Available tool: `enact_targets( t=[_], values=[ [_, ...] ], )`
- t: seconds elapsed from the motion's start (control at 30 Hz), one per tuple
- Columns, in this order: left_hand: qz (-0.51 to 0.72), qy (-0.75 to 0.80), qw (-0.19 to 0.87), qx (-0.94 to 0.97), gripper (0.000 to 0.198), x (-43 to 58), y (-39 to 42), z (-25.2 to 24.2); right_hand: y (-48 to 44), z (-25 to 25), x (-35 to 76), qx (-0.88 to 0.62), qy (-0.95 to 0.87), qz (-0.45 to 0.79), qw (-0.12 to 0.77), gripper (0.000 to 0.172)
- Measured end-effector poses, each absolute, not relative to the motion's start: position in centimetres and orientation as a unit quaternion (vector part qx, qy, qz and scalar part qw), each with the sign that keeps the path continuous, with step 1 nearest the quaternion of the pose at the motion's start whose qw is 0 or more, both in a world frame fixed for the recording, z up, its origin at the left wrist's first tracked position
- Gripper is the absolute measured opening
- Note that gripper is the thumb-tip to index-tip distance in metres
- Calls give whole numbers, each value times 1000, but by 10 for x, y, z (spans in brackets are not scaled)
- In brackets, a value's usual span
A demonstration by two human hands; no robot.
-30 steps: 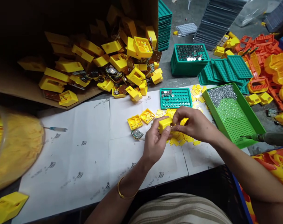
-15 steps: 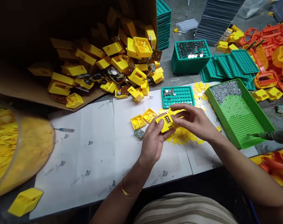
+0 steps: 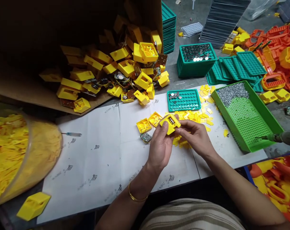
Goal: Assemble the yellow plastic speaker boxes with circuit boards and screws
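My left hand (image 3: 161, 145) grips a yellow plastic battery casing (image 3: 169, 128), thumb on its near face. Shiny round button cells (image 3: 172, 120) show in the slot of the casing. My right hand (image 3: 195, 135) is closed at the casing's right end, thumb and fingers against its edge; whether a small part sits between them is hidden. Just left of the hands lie two open yellow casings (image 3: 144, 125) and a small circuit board part (image 3: 145, 137). Beneath and behind the hands, small flat yellow covers (image 3: 190, 117) are scattered.
A green tray (image 3: 183, 100) with a few button cells lies behind the hands. To the right stands a light green basket (image 3: 252, 123) of small metal screws, with a power screwdriver (image 3: 278, 138) over it. A cardboard box (image 3: 97, 107) spills yellow casings. A screwdriver (image 3: 73, 134) lies left, near a tub (image 3: 45, 150).
My right hand has come closer, its fingers now against the casing's right end. The casing is turned slightly in my left hand. The whole view has shifted a little.
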State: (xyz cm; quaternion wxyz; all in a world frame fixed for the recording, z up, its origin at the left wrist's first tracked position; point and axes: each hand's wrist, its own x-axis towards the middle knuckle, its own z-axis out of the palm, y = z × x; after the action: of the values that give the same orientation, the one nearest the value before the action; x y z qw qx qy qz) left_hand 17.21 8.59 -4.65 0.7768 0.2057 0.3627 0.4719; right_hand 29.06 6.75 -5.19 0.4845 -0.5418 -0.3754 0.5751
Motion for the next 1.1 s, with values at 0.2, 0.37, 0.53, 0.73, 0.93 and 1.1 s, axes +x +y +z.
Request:
enact_targets(
  t=[0.2, 0.37, 0.53, 0.73, 0.93, 1.1],
  values=[
    [462, 357, 781, 220, 27, 172, 83, -50, 58, -60, 289, -546, -439, 494, 515, 24],
    [426, 398, 766, 272, 30, 167, 83, -49, 57, -54, 301, -618, -546, 368, 430, 22],
    [337, 433, 803, 232, 39, 168, 85, -46, 49, -48, 341, -661, -586, 250, 397, 24],
    [301, 453, 816, 195, 40, 175, 83, -45, 37, -60, 383, -801, -569, 78, 168, 20],
    [292, 452, 817, 208, 34, 176, 81, -48, 41, -67, 383, -797, -566, 107, 181, 11],
    [284, 435, 828, 214, 30, 177, 77, -52, 37, -52, 370, -682, -518, 290, 428, 11]
  ],
)
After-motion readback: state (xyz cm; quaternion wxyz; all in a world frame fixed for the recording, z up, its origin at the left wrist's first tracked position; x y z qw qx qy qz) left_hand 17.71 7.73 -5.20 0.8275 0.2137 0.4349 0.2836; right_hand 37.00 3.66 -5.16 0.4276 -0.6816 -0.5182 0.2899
